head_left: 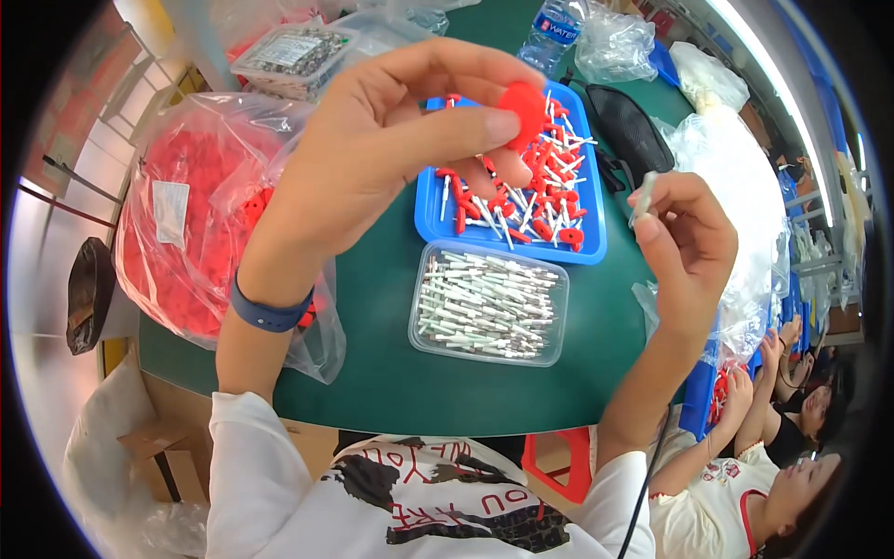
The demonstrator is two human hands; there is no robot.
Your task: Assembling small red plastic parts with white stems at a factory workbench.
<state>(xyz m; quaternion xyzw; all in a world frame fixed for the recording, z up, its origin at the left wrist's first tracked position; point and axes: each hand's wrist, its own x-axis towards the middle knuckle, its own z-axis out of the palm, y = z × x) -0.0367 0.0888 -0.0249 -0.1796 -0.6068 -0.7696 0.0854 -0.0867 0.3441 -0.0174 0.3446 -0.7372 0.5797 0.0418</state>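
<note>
My left hand (400, 121) is raised over the table, pinching a round red plastic disc (524, 114) between thumb and fingers. To the right, my right hand (687, 228) holds a small whitish pin (644, 196) upright in its fingertips, apart from the disc. Beneath my left hand lies a blue tray (596, 244) with many red discs fitted on white pins (559, 210). Nearer to me, a clear plastic tub (557, 345) holds a pile of loose white pins (484, 303). The fingers partly cover the tray's left side.
A large clear bag of red parts (186, 233) takes up the left side. Behind it stands a clear box of metal pieces (293, 56). A water bottle (554, 33) and a black case (629, 126) lie beyond the tray. Co-workers (736, 466) sit at the right.
</note>
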